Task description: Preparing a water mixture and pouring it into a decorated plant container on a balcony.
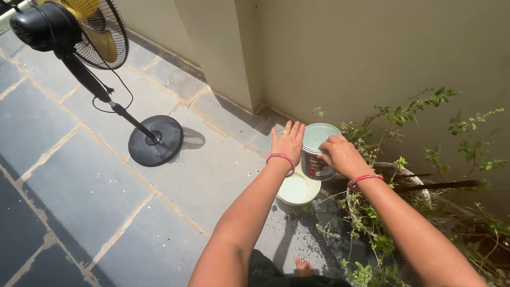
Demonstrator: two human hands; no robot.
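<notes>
The person crouches over a small paint can (317,151) that stands on the grey stone floor (106,180) near the foot of the beige wall (340,48), and both hands are on it. The left hand (288,141) lies flat against the can's left side, fingers spread and straight, bracing rather than gripping. The right hand (340,154) curls over the right edge of the pale lid (319,134), fingers bunched and pressed at the rim (whether they pinch a tool or just the lid edge cannot be told). This looks like the opening step: one hand steadies, the other works at the lid, which is still seated. Just nearer than the can sits a shallow white bowl (297,190). To the right, a potted plant (404,175) sprawls thin green stems close to the right wrist. Far left stands a pedestal fan (95,64). Lifting the lid would call for steady upward prying without tipping the can.
</notes>
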